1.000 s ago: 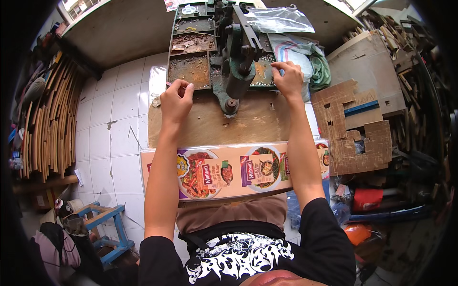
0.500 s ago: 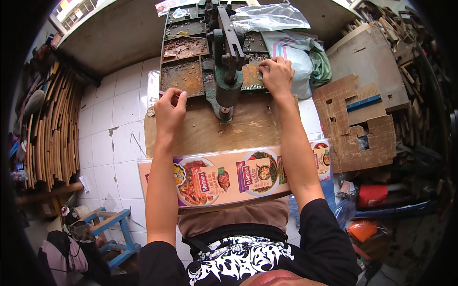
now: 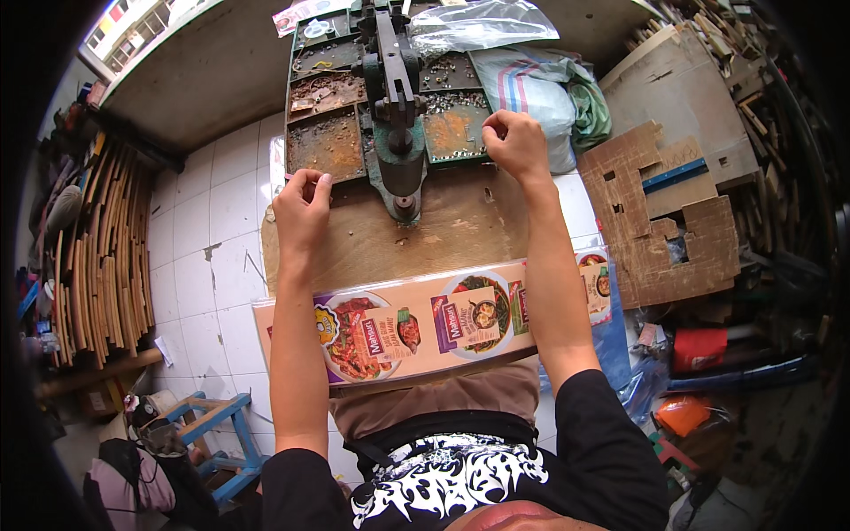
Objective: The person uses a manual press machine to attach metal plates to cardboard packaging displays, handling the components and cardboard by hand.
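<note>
My left hand is closed in a pinch over the left part of the brown wooden board, near the green tray's front corner. Something small and pinkish shows by its fingertips, too small to name. At the right edge of the compartment tray, which holds small metal pieces, my right hand has its fingers curled and pressed together; whatever they hold is hidden. Between my hands stands a dark green hand press, its lower tip above the board. A glossy printed food banner lies across the board's near side.
Clear plastic and a white woven sack lie at the back right. Cut brown boards lean on the right. Stacked wooden strips line the left, with a blue wooden stool nearer me.
My right hand has come off the small pieces in the tray to its right edge. My left hand stays pinched, nearly in place. The whole view has shifted slightly.
</note>
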